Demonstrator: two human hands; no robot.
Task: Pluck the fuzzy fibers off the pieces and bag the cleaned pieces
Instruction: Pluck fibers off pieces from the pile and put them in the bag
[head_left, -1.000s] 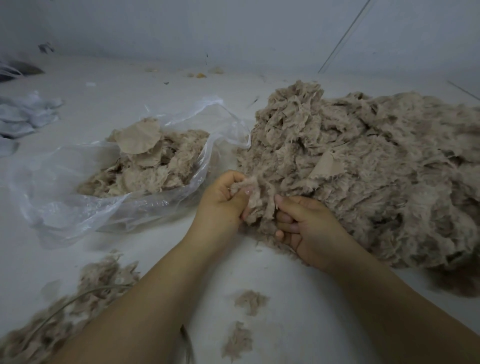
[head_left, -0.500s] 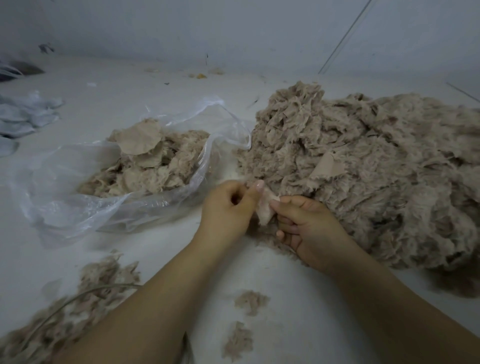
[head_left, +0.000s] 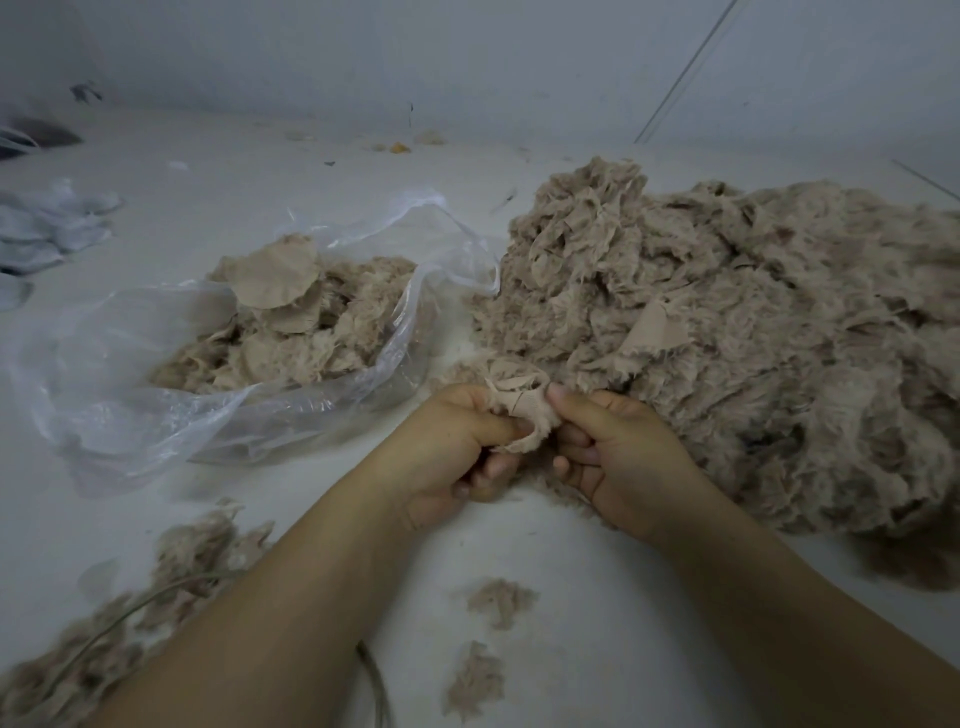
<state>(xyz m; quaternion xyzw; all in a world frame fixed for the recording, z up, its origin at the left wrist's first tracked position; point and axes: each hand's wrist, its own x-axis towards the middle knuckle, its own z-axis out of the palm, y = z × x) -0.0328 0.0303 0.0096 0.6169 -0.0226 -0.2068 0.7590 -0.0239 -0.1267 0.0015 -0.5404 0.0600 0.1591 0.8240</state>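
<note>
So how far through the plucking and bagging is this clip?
Done: a modest batch of cleaned pieces sits in the clear plastic bag, with plucked fluff lying near-left. In hand: the left hand and right hand both pinch one tan fabric piece. Left: the large fuzzy pile, clearly most of the work.

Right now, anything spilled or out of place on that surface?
Loose tufts of beige fuzz lie scattered on the white surface near the person's forearms, outside the clear plastic bag. A thin grey cord runs through the fuzz at lower left.
</note>
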